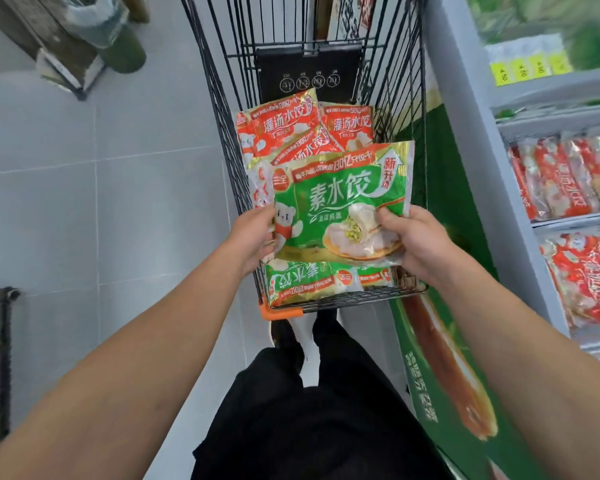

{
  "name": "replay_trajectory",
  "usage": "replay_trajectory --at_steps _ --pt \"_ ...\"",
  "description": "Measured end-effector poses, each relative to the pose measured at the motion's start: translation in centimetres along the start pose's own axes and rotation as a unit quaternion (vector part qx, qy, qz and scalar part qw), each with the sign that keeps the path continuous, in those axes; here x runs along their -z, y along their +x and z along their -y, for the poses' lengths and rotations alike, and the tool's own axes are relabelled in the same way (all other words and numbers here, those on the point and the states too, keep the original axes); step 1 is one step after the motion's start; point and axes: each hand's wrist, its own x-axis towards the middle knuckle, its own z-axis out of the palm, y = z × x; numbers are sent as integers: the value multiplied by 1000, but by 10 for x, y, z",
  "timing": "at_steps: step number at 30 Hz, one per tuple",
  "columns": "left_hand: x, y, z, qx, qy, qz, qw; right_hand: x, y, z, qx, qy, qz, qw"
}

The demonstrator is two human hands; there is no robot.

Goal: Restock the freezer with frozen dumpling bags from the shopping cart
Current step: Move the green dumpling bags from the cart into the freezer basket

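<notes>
Both forearms extend forward and down from the lower corners of the view, converging over the near end of the shopping cart (326, 57). The left hand (253, 237) grips the left edge of a green dumpling bag (340, 206); its thumb lies on the printed face, and its fingers are hidden behind the bag, clamped on that edge. The right hand (413, 240) grips the bag's lower right corner, thumb curled over the front, fingers (388, 220) clamped on the bag. The bag is held face-up and slightly tilted, above the cart's contents.

Inside the cart, red dumpling bags (284, 123) lie at the far end, beyond the held bag. More green bags (305, 282) lie at the near end, beneath the held bag.

To the right of the cart stands the freezer (465, 81), its shelves carrying red bags (568, 174) in rows.
</notes>
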Motion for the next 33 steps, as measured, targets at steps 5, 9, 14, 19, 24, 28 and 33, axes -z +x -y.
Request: replay_trajectory --at_steps 5,9,14,19,24,28,33 --pt "14 -13 3 -24 -3 -4 1000 18 -23 -21 -1 79 -28 996" --pt "3 -27 13 -49 -14 14 999 38 -43 -40 -4 42 -54 998" --pt "-30 -47 32 -104 70 -13 992 70 -76 -59 10 14 -142 990" --pt "-89 -70 62 -135 119 17 983 127 -117 -89 16 49 -240 969" --pt "-171 -106 106 -169 158 59 971 212 -171 -133 33 55 -302 951" --pt "-243 -143 148 -191 182 58 963 286 -218 -170 37 63 -360 930" --pt "-331 -172 187 -208 239 87 944 363 -264 -199 45 75 -417 905"
